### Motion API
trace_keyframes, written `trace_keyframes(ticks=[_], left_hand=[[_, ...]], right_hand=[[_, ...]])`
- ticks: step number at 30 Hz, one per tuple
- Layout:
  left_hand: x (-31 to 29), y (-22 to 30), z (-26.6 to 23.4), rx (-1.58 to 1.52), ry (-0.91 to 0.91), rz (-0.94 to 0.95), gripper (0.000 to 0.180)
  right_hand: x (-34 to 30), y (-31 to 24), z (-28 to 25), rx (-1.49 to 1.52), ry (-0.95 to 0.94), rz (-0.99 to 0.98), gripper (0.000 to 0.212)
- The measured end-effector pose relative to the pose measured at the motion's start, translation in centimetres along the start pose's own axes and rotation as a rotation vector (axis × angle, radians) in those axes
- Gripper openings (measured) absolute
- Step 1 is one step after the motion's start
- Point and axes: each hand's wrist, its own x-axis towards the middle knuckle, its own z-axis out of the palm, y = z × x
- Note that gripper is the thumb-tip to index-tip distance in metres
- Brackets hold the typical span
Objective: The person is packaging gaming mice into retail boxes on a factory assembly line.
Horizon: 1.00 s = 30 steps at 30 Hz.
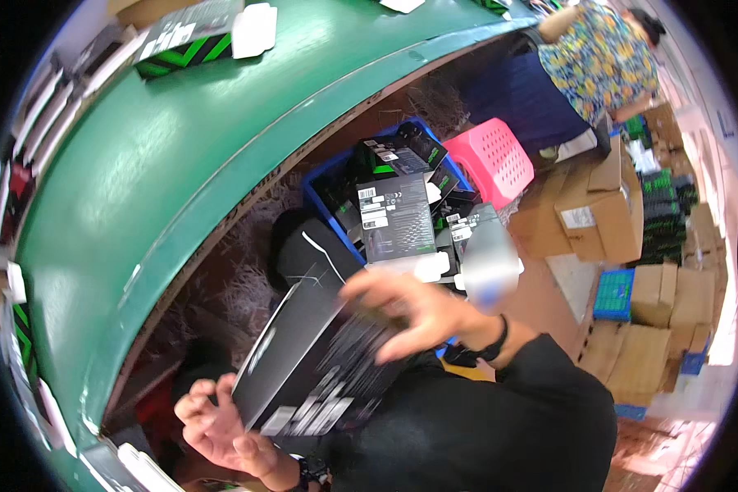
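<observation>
A black printed carton box [312, 361], smeared by motion, lies slanted across my lap between my hands. My left hand [221, 426] is beside its lower left end, palm up, fingers apart and loosely bent. Over the upper right end is my right hand [422, 312], blurred, its thumb spread from the fingers; whether it touches the box I cannot tell. Beyond my knees, a blue crate [324, 197] is heaped with similar black-and-green boxes, one large box [395, 217] lying on top with its white flap out.
A curved green worktable [164, 156] runs along the left, with a black-and-green box [193, 37] on it. A pink perforated stool [496, 160] stands past the crate. A person in a flowered top [599, 61] is at far right, near brown cartons [603, 217].
</observation>
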Motion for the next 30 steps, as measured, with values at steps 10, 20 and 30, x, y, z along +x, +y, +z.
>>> trace_keyframes(ticks=[10, 20, 30], left_hand=[[-1.4, -3.5, -1.6, -0.039, 0.173, -0.280, 0.011], [-1.4, -0.9, -3.0, 0.197, 0.137, -0.359, 0.009], [-0.6, 4.8, -4.6, 0.781, 0.165, -0.055, 0.018]], right_hand=[[-11.1, 2.6, -20.6, -1.283, 1.047, 0.477, 0.075], [-4.0, 7.1, -15.2, -1.319, 0.456, 0.537, 0.038], [6.8, -1.7, 5.2, -0.754, 0.270, -0.099, 0.028]])
